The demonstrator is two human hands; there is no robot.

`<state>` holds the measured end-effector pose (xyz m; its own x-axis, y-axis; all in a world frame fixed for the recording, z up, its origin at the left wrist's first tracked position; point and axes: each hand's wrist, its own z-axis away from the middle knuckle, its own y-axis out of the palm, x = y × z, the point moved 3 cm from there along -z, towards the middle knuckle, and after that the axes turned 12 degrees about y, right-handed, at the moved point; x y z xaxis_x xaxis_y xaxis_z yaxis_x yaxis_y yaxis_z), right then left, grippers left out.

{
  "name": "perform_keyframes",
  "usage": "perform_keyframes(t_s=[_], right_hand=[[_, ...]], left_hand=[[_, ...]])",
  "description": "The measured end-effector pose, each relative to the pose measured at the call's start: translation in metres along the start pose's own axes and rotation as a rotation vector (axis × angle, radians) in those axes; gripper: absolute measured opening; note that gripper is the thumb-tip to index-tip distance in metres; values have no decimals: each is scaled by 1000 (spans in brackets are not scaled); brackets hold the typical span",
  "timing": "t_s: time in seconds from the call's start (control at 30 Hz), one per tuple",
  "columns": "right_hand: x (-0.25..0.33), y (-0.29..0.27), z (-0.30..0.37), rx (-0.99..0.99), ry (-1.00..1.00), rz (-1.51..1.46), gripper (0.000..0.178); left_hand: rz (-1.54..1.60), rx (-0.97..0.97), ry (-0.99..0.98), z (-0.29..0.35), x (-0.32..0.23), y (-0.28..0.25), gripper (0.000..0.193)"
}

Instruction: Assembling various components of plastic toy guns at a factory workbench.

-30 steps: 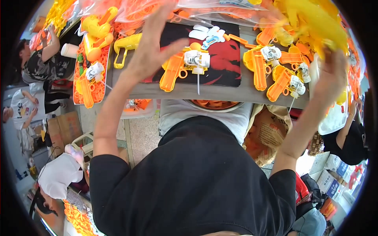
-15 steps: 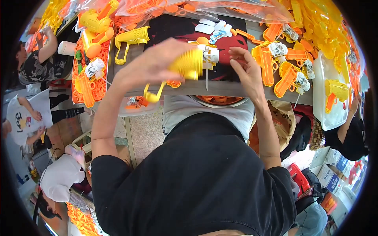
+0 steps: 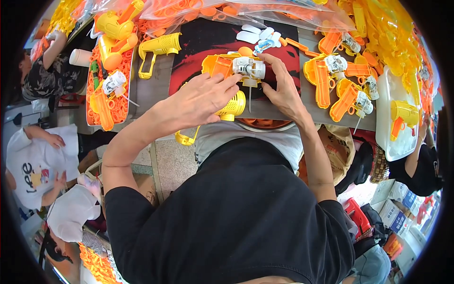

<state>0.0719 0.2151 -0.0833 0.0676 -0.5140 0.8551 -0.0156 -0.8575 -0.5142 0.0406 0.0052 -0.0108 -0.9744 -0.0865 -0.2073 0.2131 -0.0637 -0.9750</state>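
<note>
My left hand (image 3: 201, 97) holds a yellow toy-gun shell (image 3: 233, 105) under its palm, its handle loop (image 3: 187, 138) hanging past the table's front edge. The fingertips of that hand rest by an orange half shell (image 3: 216, 64) lying on the black and red mat (image 3: 194, 40). A white mechanism (image 3: 250, 68) with a thin rod pointing toward me sits at the half shell's right. Close by its right side is my right hand (image 3: 284, 90), thumb and forefinger apart; whether they touch it I cannot tell.
Several orange half shells with white mechanisms (image 3: 335, 64) lie at the right, beside a white tray (image 3: 384, 111). Another yellow shell (image 3: 160, 45) lies to the left, near a box of orange rings (image 3: 120, 106). White and blue pieces (image 3: 255, 35) are at the mat's far side. Other people sit around.
My left hand has brought the yellow shell down toward me, uncovering the orange half shell. My right hand has moved left to the white mechanism.
</note>
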Motion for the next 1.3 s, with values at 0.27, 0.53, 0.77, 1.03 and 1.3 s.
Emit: perform_keyframes(t_s=[0.27, 0.53, 0.77, 1.03, 1.3], right_hand=[[0, -2, 1, 10, 30, -5, 70], [-8, 7, 2, -72, 11, -13, 80], [-12, 8, 4, -103, 30, -36, 86], [-10, 8, 4, -148, -20, 18, 83], [-12, 7, 4, -114, 30, 10, 84]], left_hand=[[320, 88, 59, -12, 35, -5, 86], [180, -228, -42, -30, 57, -25, 83], [133, -154, -52, -45, 57, -3, 75], [8, -69, -116, -55, 45, -10, 75], [140, -39, -181, -57, 51, -8, 71]])
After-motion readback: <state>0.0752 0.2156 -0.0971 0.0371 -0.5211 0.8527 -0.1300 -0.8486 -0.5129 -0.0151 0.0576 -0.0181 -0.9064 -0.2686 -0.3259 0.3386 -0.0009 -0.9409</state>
